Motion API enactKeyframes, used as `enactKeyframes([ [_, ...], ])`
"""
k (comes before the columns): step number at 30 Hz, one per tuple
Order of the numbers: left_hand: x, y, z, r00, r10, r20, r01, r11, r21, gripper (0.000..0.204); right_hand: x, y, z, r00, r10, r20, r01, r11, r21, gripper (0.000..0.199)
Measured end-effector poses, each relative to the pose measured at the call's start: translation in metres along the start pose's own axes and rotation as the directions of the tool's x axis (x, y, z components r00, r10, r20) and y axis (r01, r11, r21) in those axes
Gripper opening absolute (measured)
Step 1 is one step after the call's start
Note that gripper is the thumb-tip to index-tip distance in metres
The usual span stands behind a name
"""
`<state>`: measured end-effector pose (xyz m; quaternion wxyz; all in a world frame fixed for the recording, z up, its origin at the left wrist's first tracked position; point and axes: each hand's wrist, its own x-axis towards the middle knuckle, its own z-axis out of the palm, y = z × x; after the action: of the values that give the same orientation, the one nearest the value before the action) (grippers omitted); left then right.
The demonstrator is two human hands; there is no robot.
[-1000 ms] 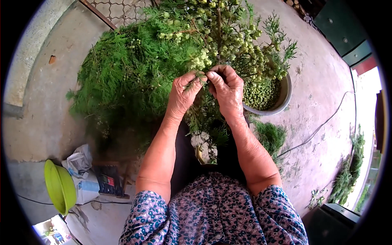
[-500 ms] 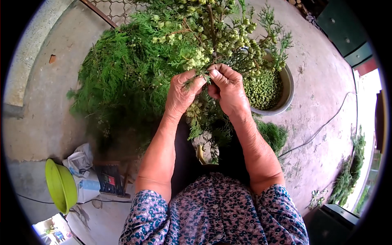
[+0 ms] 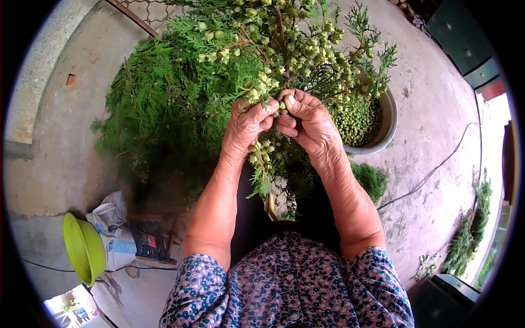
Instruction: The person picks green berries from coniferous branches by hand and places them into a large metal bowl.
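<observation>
A leafy conifer branch (image 3: 280,38) full of pale green cones spreads out in front of me. My left hand (image 3: 242,127) is closed on one of its sprigs, thumb and forefinger pinched together. Facing it, my right hand (image 3: 313,121) pinches at a small green cone (image 3: 283,106) between thumb and fingers, almost touching the left fingertips. Beyond my right wrist stands a round metal basin (image 3: 390,121) holding many picked green cones (image 3: 356,121). The branch hangs partly over the basin and hides its far side.
A big heap of cut green branches (image 3: 158,90) lies to the left. Lower left are a lime-green plastic basin (image 3: 82,249), a white plastic bag (image 3: 108,213) and a dark crate (image 3: 149,239). A thin cable (image 3: 437,177) crosses the concrete floor at right, near dark green drawers (image 3: 459,38).
My right fingers have shifted slightly and a small green cone now shows between the fingertips. The left hand stays on the branch. The whole view has moved slightly.
</observation>
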<state>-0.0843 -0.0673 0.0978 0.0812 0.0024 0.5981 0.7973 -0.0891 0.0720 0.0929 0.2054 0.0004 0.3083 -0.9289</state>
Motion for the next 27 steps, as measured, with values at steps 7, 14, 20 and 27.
enactKeyframes([
  [7,0.027,0.002,-0.012,0.988,0.140,-0.063,-0.136,0.989,0.060,0.018,0.028,-0.003,0.017,0.995,-0.073,-0.068,0.057,0.975,-0.215,0.013],
  [14,0.053,0.012,-0.018,0.967,0.256,0.000,-0.241,0.908,0.343,0.017,0.057,-0.008,0.015,0.973,-0.229,0.001,0.211,0.895,-0.393,0.017],
  [20,0.066,0.021,-0.028,0.987,0.154,0.048,-0.161,0.964,0.213,0.021,0.074,-0.018,0.011,0.996,-0.082,-0.027,0.068,0.937,-0.342,0.014],
  [27,0.071,0.023,-0.022,0.997,0.077,-0.009,-0.075,0.988,0.134,0.025,0.079,-0.023,0.005,1.000,0.004,-0.003,-0.004,0.990,-0.144,0.016],
])
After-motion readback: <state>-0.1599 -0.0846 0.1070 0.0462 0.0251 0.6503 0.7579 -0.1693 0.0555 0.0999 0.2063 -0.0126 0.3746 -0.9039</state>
